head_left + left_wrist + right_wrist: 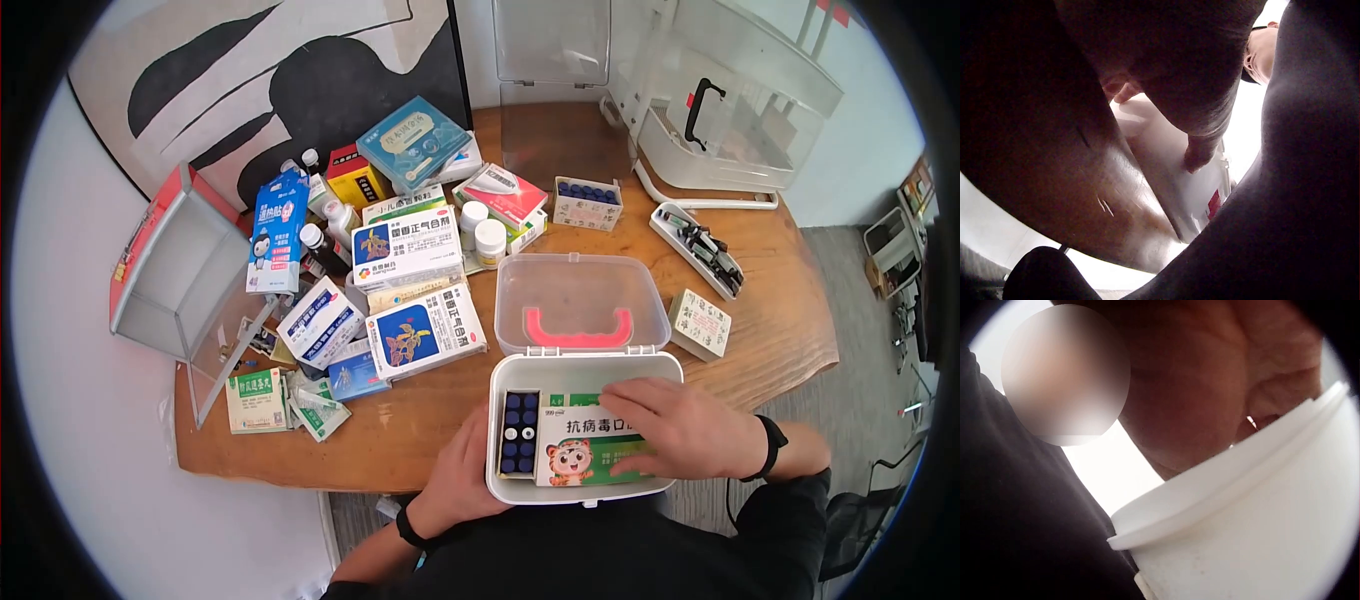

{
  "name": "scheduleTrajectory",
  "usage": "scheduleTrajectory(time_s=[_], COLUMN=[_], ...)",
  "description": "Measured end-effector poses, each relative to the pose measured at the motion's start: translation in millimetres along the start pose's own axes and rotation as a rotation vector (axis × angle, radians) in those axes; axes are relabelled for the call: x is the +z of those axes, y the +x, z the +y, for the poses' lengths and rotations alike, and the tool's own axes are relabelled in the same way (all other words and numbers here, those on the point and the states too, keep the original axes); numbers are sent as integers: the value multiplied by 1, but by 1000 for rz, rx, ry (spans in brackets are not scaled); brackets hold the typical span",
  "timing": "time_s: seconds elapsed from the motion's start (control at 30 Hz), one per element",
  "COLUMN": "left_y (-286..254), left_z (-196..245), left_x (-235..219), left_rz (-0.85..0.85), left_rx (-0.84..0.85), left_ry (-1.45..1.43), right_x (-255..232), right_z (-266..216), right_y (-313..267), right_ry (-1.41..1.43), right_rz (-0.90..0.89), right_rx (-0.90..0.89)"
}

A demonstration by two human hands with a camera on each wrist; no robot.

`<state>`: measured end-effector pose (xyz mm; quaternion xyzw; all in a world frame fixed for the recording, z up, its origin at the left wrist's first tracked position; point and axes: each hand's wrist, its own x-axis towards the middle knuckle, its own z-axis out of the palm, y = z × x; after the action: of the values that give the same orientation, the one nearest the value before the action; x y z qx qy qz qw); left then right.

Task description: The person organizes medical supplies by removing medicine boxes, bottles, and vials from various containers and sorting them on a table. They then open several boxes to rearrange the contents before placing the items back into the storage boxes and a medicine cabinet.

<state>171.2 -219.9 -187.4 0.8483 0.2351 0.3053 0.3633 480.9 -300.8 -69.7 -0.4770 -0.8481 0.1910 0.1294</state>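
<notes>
A white plastic box [580, 496] stands at the table's front edge with its clear lid [580, 285] swung back; a pink handle [580, 335] shows on the lid. Along the box's outer left wall rests my left hand [460, 470]; its thumb and fingertips lie against the wall in the left wrist view. Inside, my right hand [690, 430] lies over the right part of a white and green medicine carton [575, 460] with a cartoon tiger, fingers extended. To the carton's left sits a tray of dark-capped vials [519, 430]. A green carton edge [570, 399] peeks out behind the tiger carton.
Medicine boxes [425, 335] and bottles [490, 240] crowd the table's left half. A red-edged clear case [165, 280] leans at the far left. Behind the box are another vial carton [587, 205], a small patterned carton [700, 325], a white tray [697, 250] and a large clear container [720, 150].
</notes>
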Motion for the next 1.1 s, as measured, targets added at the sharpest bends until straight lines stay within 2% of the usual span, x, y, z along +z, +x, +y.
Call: scheduleTrajectory(time_s=[0.1,0.33,0.57,0.67,0.8,0.9,0.97,1.0,1.07,1.1], left_y=[-1,-5,-2,-5,-10,-10,-9,-9,-6,-1], left_z=[-2,-6,-1,-6,-15,-14,-14,-13,-10,-5], left_x=[-1,1,0,-3,2,4,0,0,3,4], left_rz=[-13,-33,22,-64,-67,-34,-69,-105,-66,-42], left_rx=[-12,-38,-1,-59,-40,-25,-78,-130,-161,-155], left_ry=[-9,3,15,-57,-48,-39,-62,-87,-162,-233], right_x=[6,6,5,-4,-2,-3,-16,-21,-34,-39], right_z=[-2,-1,-4,-2,2,2,4,4,5,6], right_y=[-4,3,8,7,4,3,1,0,-9,-18], right_ry=[-66,-13,2,-38,-11,14,42,37,141,111], right_rz=[-46,-99,-119,-144,-181,-144,38,32,279,282], right_rx=[23,14,40,41,75,97,124,155,211,285])
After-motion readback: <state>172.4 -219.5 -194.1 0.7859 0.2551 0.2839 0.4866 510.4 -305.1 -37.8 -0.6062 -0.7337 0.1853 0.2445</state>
